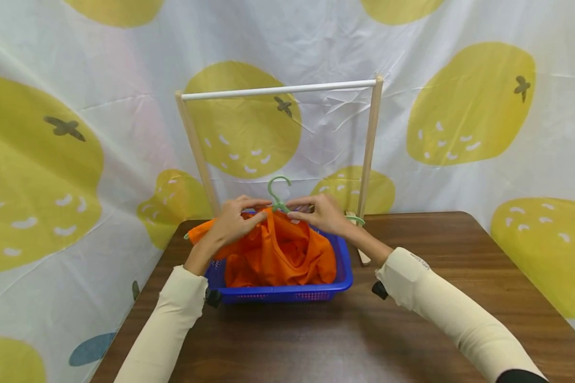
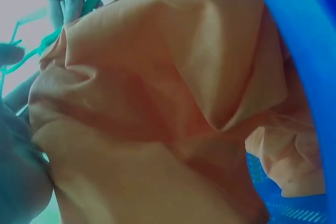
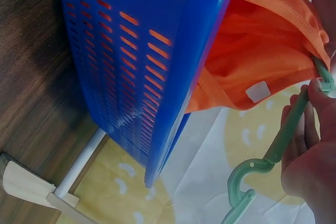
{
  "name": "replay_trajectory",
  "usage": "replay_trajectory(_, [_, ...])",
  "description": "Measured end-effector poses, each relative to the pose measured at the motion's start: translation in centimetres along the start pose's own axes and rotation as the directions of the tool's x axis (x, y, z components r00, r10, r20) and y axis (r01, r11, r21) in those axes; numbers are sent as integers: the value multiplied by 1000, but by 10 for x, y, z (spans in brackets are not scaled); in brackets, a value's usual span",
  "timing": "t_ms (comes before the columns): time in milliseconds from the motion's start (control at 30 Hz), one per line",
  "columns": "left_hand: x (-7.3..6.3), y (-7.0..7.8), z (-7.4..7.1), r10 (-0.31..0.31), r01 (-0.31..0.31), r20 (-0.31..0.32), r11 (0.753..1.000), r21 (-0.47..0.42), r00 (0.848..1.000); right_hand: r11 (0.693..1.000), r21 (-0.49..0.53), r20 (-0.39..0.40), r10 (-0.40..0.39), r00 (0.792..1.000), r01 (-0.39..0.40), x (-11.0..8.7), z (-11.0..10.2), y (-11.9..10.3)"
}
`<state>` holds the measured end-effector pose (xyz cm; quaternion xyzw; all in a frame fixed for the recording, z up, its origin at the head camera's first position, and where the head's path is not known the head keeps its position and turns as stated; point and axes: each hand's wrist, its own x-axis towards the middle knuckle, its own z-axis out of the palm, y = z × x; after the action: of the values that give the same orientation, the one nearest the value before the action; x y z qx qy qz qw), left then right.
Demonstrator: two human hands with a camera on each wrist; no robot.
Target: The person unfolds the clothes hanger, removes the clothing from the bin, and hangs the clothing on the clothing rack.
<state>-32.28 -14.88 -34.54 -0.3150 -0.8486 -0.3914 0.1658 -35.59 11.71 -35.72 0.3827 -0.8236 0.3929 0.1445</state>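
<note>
A fruit-print curtain (image 1: 326, 32) fills the upper frame behind a brown tabletop (image 1: 306, 346), where I have a rack (image 1: 278, 92) at upper centre and a blue basket (image 1: 287, 291) below it. The orange shirt (image 1: 280, 268) lies bunched partly in the basket, with a green hanger (image 1: 279, 206) rising at its neck, mid-frame. The left grip (image 1: 232, 221) appears to pinch the cloth beside the hanger's neck; the right grip (image 1: 325, 215) pinches the hanger's bare arm. A green tip (image 1: 186, 236) shows at the sleeve on the left, so I judge that side fitted; the curled free end (image 3: 234, 182) sticks out past the right grip, outside the shirt. I'd hold the left pinch firm so the fitted arm can't slide out, widen the neckline, and dip the free end in at a slant before levelling it under the other shoulder. That curl could snag the collar, so I'd ease it through without shoving.
</note>
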Motion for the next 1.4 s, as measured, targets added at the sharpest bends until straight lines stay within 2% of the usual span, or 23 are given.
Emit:
replay_trajectory(233, [8,3,8,94,-92,-25,994,65,995,999,30,11,-16,1000,15,2,3,-2])
replay_trajectory(467, [11,1,9,143,-138,-59,986,91,988,999,33,16,21,1000,-21,2,6,-2])
replay_trajectory(600, [12,-2,7,143,-135,-84,986,93,986,999,36,-11,38,999,-37,1,6,-3])
replay_trajectory(800, [10,-8,-1,126,-116,-128,990,80,984,1000,-10,-157,15,987,-17,-9,2,-4])
replay_trajectory(933, [9,-11,-7,87,-74,-139,992,99,986,999,-1,-215,-38,976,38,-18,-1,-1])
replay_trajectory(1100, [9,-12,-12,88,-69,-162,991,115,983,991,-73,-243,-124,962,110,-33,2,4])
replay_trajectory(1167, [9,-11,-14,84,-67,-174,993,101,981,991,-100,-213,-107,971,87,-39,7,7])
replay_trajectory(1267, [9,-10,-16,78,-62,-187,994,89,979,991,-135,-148,-13,989,-7,-45,14,13])
replay_trajectory(1400, [10,-10,-17,74,-59,-186,995,83,980,970,-199,-82,127,989,-141,-50,22,19])
